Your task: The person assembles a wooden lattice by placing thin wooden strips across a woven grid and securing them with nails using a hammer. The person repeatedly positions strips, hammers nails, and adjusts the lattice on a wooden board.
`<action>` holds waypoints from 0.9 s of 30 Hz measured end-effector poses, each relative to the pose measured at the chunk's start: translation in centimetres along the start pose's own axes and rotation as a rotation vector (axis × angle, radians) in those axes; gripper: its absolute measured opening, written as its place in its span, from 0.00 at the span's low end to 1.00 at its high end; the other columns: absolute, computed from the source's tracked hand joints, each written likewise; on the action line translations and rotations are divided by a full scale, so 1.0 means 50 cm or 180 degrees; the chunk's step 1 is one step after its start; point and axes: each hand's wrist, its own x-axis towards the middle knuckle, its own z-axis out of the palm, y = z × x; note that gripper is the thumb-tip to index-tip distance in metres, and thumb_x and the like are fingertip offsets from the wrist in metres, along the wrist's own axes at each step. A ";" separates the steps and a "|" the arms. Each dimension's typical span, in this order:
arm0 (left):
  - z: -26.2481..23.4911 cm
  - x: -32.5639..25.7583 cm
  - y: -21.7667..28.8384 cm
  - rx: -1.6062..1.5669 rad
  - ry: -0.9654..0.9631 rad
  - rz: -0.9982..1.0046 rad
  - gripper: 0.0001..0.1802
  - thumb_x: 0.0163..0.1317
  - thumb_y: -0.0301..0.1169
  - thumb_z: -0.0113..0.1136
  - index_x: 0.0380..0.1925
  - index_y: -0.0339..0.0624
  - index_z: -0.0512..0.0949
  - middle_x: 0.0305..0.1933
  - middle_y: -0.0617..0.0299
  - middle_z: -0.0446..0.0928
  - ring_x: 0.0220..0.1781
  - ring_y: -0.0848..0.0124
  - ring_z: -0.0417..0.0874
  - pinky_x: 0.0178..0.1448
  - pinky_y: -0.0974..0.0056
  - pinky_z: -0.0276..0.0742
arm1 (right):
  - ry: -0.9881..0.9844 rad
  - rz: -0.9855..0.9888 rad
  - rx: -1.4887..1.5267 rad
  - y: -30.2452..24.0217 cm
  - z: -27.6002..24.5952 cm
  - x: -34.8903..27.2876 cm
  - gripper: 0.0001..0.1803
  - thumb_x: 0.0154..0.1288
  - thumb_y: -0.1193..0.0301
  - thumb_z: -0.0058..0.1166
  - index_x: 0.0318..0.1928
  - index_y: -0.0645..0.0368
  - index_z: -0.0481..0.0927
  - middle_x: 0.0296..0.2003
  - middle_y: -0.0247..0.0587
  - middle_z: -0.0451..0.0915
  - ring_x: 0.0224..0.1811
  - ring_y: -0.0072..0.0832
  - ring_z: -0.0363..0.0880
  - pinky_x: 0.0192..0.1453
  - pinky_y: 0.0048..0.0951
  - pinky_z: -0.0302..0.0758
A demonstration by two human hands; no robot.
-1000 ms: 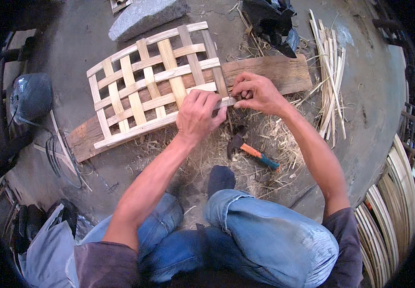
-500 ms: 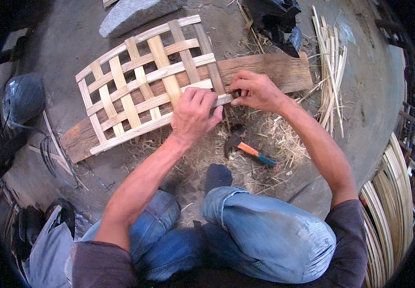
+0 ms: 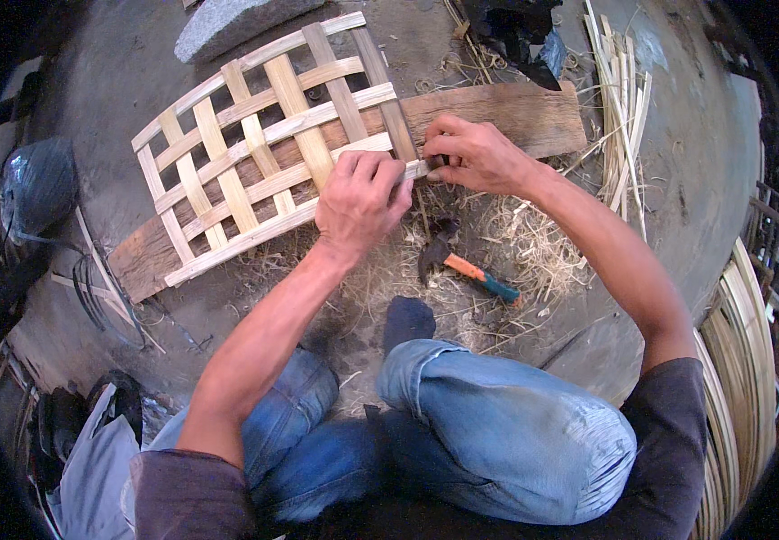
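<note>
A lattice panel woven from flat bamboo strips [image 3: 292, 101] lies across a long weathered wooden plank [image 3: 497, 121] on the ground. My left hand [image 3: 360, 200] is closed on the panel's near edge strip close to its right corner, the fingers curled over it. At that corner my right hand [image 3: 461, 155] pinches the end of the same edge strip between thumb and fingers. Something small and dark shows within the right-hand fingers; I cannot make out what it is. Below the hands rests a hammer [image 3: 468, 267] with an orange and teal handle.
Loose thin strips [image 3: 621, 117] lie in a bundle at the right. A grey stone [image 3: 241, 25] is behind the panel, and black plastic [image 3: 511, 36] lies at the back. Shavings [image 3: 542, 256] litter the ground. Long bent strips [image 3: 742, 360] are stacked at the far right.
The panel and plank appear slightly higher and further left in the picture. Both hands keep their hold at the corner, and my right elbow has swung a little outward.
</note>
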 end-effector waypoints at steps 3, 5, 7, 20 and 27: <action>0.005 0.001 0.000 0.0048 -0.0003 -0.0018 0.14 0.54 0.34 0.68 0.38 0.42 0.80 0.39 0.59 0.80 0.45 0.61 0.78 0.50 0.59 0.79 | 0.0032 0.0040 0.0078 -0.003 -0.003 -0.004 0.14 0.58 0.70 0.68 0.43 0.58 0.81 0.44 0.43 0.77 0.36 0.39 0.84 0.40 0.40 0.81; 0.006 0.002 0.004 -0.0011 0.0024 -0.0075 0.14 0.53 0.33 0.68 0.38 0.41 0.79 0.39 0.58 0.79 0.45 0.59 0.78 0.51 0.57 0.78 | 0.0021 0.0112 0.0140 -0.002 0.000 -0.004 0.14 0.57 0.71 0.68 0.43 0.58 0.81 0.44 0.43 0.77 0.36 0.39 0.84 0.40 0.40 0.81; 0.005 0.005 0.010 -0.0141 0.0069 -0.0168 0.14 0.52 0.31 0.68 0.38 0.40 0.79 0.40 0.56 0.79 0.45 0.55 0.78 0.53 0.54 0.76 | 0.0024 0.0130 0.0149 0.000 -0.001 -0.003 0.14 0.57 0.71 0.69 0.43 0.58 0.81 0.44 0.43 0.77 0.36 0.39 0.84 0.40 0.40 0.81; 0.016 -0.001 0.008 0.0122 0.0173 -0.0279 0.12 0.53 0.37 0.68 0.35 0.45 0.79 0.38 0.61 0.75 0.44 0.62 0.75 0.46 0.56 0.72 | -0.0012 0.0168 0.0023 0.000 0.002 0.000 0.17 0.54 0.74 0.71 0.43 0.61 0.80 0.46 0.39 0.77 0.34 0.33 0.82 0.38 0.33 0.81; 0.006 0.006 0.011 0.0224 -0.0108 -0.0330 0.11 0.55 0.38 0.68 0.32 0.47 0.77 0.35 0.62 0.72 0.41 0.63 0.73 0.43 0.57 0.67 | 0.0109 -0.0039 0.0002 0.006 0.005 -0.001 0.16 0.54 0.75 0.70 0.42 0.61 0.79 0.43 0.38 0.76 0.34 0.33 0.82 0.38 0.33 0.81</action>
